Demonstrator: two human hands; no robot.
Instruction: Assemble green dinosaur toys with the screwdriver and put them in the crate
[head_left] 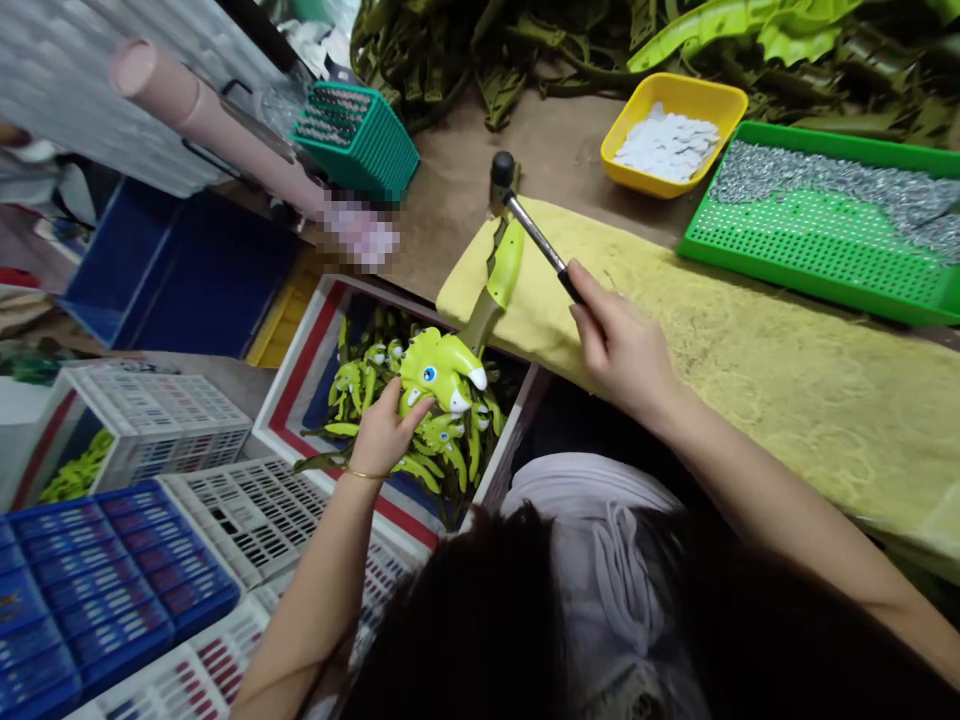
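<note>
My left hand is closed on a lime-green dinosaur toy, holding its head over a bin of several like toys. The toy's long tail reaches up onto a yellow cloth pad on the table. My right hand grips the handle of a small hammer. The hammer's black head hovers just beyond the tail's tip, above the pad's far corner.
A yellow tray of white pieces and a green perforated tray of small metal parts sit beyond the pad. A teal basket stands at the back left. White and blue crates stack at lower left. Green toy parts pile along the far edge.
</note>
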